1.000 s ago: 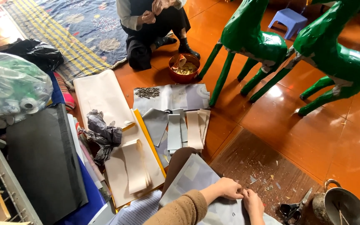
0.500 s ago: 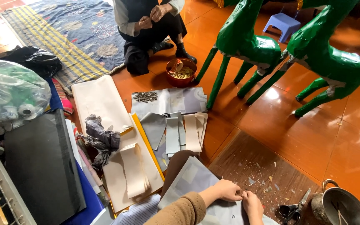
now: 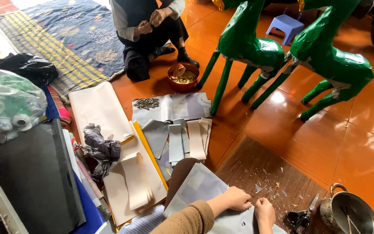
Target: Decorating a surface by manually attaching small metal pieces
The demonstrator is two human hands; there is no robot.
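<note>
My left hand (image 3: 232, 200) rests on a pale grey sheet of paper (image 3: 198, 187) lying in front of me on the floor, fingers curled on its edge. My right hand (image 3: 265, 212) pinches the same sheet close beside it. Black-handled scissors (image 3: 301, 214) lie on the dark board (image 3: 260, 169) just right of my right hand. Strips of grey and cream paper (image 3: 187, 138) lie fanned out further ahead.
Another person (image 3: 148, 30) sits across on the orange tiled floor, hands together, with a red bowl (image 3: 182, 77) before them. Two green paper-covered animal figures (image 3: 247, 47) (image 3: 334, 60) stand at right. A metal pot (image 3: 353, 214) stands at bottom right; bags and paper stacks lie left.
The view has tilted slightly. My hands stay on the grey sheet, with the right hand shifted a little along its edge.
</note>
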